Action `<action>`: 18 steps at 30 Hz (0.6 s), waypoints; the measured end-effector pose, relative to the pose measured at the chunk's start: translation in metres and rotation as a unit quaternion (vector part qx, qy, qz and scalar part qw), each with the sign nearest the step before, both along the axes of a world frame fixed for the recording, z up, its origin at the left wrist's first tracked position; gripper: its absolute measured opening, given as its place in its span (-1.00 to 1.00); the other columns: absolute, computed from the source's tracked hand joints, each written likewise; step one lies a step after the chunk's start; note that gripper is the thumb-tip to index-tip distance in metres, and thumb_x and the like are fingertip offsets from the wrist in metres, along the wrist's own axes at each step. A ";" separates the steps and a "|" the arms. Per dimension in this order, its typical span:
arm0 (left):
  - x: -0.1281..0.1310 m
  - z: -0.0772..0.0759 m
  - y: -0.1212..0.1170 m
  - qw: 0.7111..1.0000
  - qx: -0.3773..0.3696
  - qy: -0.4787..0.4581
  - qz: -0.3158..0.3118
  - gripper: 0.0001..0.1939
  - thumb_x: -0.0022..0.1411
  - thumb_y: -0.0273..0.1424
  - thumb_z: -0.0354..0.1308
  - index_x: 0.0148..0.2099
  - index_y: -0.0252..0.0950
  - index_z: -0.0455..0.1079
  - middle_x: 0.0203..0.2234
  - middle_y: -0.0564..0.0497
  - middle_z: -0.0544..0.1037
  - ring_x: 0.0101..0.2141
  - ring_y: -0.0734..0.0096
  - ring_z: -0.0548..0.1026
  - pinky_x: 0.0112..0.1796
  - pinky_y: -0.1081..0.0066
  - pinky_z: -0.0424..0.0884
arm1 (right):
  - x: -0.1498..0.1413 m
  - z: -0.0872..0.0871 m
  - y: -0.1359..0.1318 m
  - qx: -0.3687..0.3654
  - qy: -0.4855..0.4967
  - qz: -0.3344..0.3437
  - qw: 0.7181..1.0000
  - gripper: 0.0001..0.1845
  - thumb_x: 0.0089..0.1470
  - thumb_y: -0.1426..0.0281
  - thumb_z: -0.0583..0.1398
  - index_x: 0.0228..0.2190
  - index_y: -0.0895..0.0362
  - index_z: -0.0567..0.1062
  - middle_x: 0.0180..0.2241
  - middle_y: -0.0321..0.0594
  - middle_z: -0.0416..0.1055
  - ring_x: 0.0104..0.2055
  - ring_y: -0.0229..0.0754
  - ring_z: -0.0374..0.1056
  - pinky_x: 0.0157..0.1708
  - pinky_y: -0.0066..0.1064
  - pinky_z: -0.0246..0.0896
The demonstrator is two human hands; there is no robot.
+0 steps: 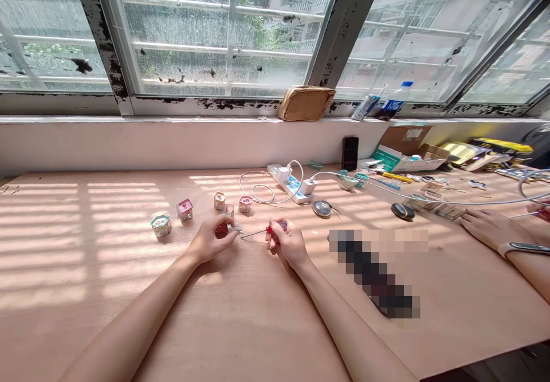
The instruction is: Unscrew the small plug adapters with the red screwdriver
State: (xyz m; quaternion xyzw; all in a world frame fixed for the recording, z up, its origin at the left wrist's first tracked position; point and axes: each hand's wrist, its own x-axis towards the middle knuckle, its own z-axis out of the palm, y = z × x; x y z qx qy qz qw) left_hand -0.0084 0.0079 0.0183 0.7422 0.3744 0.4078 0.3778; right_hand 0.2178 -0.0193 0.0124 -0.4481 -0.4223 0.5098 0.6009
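Fingers curled narrow, your left hand (pixel 209 240) pinches a small clear-and-metal part (pixel 234 229), its exact kind too small to tell, just above the plywood bench (pixel 129 336). Your right hand (pixel 287 244) grips a red-handled precision screwdriver (pixel 275 228) between fingers and thumb, its thin shaft (pixel 253 233) reaching toward that part. Handling, as judged: the part looks light, fragile and perhaps slippery, so take it by its edges; the screwdriver looks light and stiff, so hold it by the handle. Beyond lie small six-sided capsules (pixel 184 210) with pink or green tops, then a white power strip (pixel 290 184), a smartphone (pixel 350 153) and a computer mouse (pixel 403 211). At far right, a co-worker's hand (pixel 490 227) rests on the bench. Farthest, a cardboard parcel (pixel 306 103) sits on the window ledge.
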 end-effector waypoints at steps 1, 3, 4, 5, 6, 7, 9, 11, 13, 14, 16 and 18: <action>0.000 0.000 0.000 1.000 0.002 0.001 -0.001 -0.83 0.23 -0.30 0.18 -0.20 -0.30 0.39 -0.50 0.12 0.34 -0.48 0.50 0.29 -0.42 0.50 0.23 | 0.000 0.000 0.000 -0.001 0.004 -0.003 1.000 -0.52 -0.04 0.02 0.39 -0.40 0.13 0.38 -0.63 -0.33 0.39 -0.72 -0.36 0.16 -0.80 -0.58 0.09; -0.001 0.000 0.000 1.000 0.006 0.004 -0.003 -0.83 0.24 -0.30 0.18 -0.19 -0.30 0.40 -0.48 0.11 0.36 -0.46 0.50 0.31 -0.41 0.49 0.25 | 0.001 0.001 0.000 -0.002 0.012 -0.011 1.000 -0.53 -0.04 0.04 0.39 -0.41 0.14 0.38 -0.63 -0.33 0.39 -0.73 -0.35 0.17 -0.81 -0.57 0.10; -0.001 0.000 -0.001 1.000 0.007 0.007 -0.003 -0.82 0.24 -0.29 0.18 -0.19 -0.30 0.40 -0.46 0.10 0.37 -0.45 0.49 0.32 -0.41 0.49 0.26 | 0.002 0.001 0.001 -0.004 0.015 -0.014 1.000 -0.54 -0.04 0.05 0.40 -0.42 0.14 0.38 -0.64 -0.33 0.39 -0.73 -0.35 0.17 -0.82 -0.56 0.10; -0.002 0.000 -0.001 1.000 0.009 0.009 -0.004 -0.82 0.25 -0.29 0.18 -0.18 -0.30 0.40 -0.46 0.09 0.38 -0.44 0.48 0.33 -0.40 0.49 0.26 | 0.003 0.001 0.001 -0.005 0.017 -0.017 1.000 -0.54 -0.04 0.06 0.40 -0.43 0.14 0.37 -0.64 -0.33 0.39 -0.74 -0.34 0.17 -0.83 -0.55 0.10; -0.002 0.000 -0.001 1.000 0.011 0.013 -0.004 -0.81 0.25 -0.28 0.18 -0.18 -0.30 0.40 -0.45 0.08 0.39 -0.44 0.47 0.33 -0.40 0.49 0.27 | 0.005 0.001 0.001 -0.008 0.019 -0.020 1.000 -0.54 -0.04 0.06 0.40 -0.44 0.14 0.37 -0.65 -0.33 0.38 -0.75 -0.33 0.16 -0.85 -0.54 0.09; -0.002 0.000 -0.001 1.000 0.014 0.016 -0.004 -0.80 0.25 -0.27 0.17 -0.17 -0.30 0.40 -0.45 0.08 0.39 -0.43 0.46 0.34 -0.40 0.48 0.27 | 0.006 0.001 0.002 -0.011 0.020 -0.024 0.999 -0.54 -0.05 0.05 0.40 -0.45 0.13 0.37 -0.66 -0.33 0.38 -0.76 -0.32 0.16 -0.87 -0.53 0.08; -0.001 0.000 -0.001 1.000 0.021 0.022 -0.007 -0.79 0.26 -0.26 0.17 -0.16 -0.30 0.41 -0.45 0.07 0.39 -0.43 0.45 0.34 -0.40 0.48 0.28 | 0.008 0.001 0.003 -0.023 0.018 -0.033 0.999 -0.52 -0.05 0.03 0.40 -0.45 0.13 0.37 -0.66 -0.32 0.38 -0.78 -0.30 0.16 -0.89 -0.51 0.05; -0.001 0.000 -0.001 0.999 0.026 0.026 -0.009 -0.79 0.26 -0.26 0.17 -0.16 -0.30 0.42 -0.45 0.07 0.39 -0.43 0.45 0.34 -0.39 0.47 0.29 | 0.010 0.001 0.004 -0.028 0.014 -0.050 0.998 -0.51 -0.05 0.02 0.40 -0.45 0.14 0.38 -0.66 -0.31 0.39 -0.79 -0.30 0.16 -0.90 -0.51 0.03; -0.001 0.000 -0.001 0.999 0.034 0.030 -0.010 -0.81 0.26 -0.27 0.17 -0.17 -0.29 0.42 -0.43 0.07 0.41 -0.42 0.46 0.35 -0.37 0.47 0.30 | 0.011 0.001 0.005 -0.019 0.018 -0.069 0.997 -0.49 -0.06 0.00 0.40 -0.47 0.13 0.37 -0.66 -0.29 0.40 -0.78 -0.32 0.16 -0.89 -0.53 0.04; -0.001 0.001 -0.001 0.999 0.040 0.034 -0.011 -0.82 0.26 -0.28 0.17 -0.17 -0.29 0.42 -0.42 0.07 0.43 -0.42 0.45 0.35 -0.36 0.46 0.30 | 0.012 0.002 0.005 -0.009 0.022 -0.077 0.997 -0.48 -0.06 -0.01 0.40 -0.49 0.13 0.37 -0.66 -0.28 0.40 -0.77 -0.32 0.17 -0.88 -0.53 0.05; -0.001 0.003 -0.002 0.997 0.054 0.047 -0.020 -0.83 0.26 -0.30 0.18 -0.18 -0.29 0.43 -0.40 0.06 0.45 -0.41 0.44 0.36 -0.34 0.45 0.30 | 0.012 0.003 0.006 0.013 0.033 -0.087 0.996 -0.47 -0.04 -0.03 0.39 -0.53 0.12 0.35 -0.67 -0.27 0.39 -0.74 -0.32 0.20 -0.84 -0.54 0.09; -0.001 0.006 -0.004 0.995 0.069 0.069 -0.035 -0.86 0.25 -0.33 0.18 -0.18 -0.28 0.42 -0.40 0.06 0.46 -0.40 0.44 0.36 -0.33 0.44 0.29 | 0.012 0.004 0.005 0.028 0.037 -0.092 0.995 -0.46 -0.02 -0.04 0.38 -0.56 0.12 0.35 -0.68 -0.27 0.38 -0.73 -0.32 0.21 -0.81 -0.54 0.13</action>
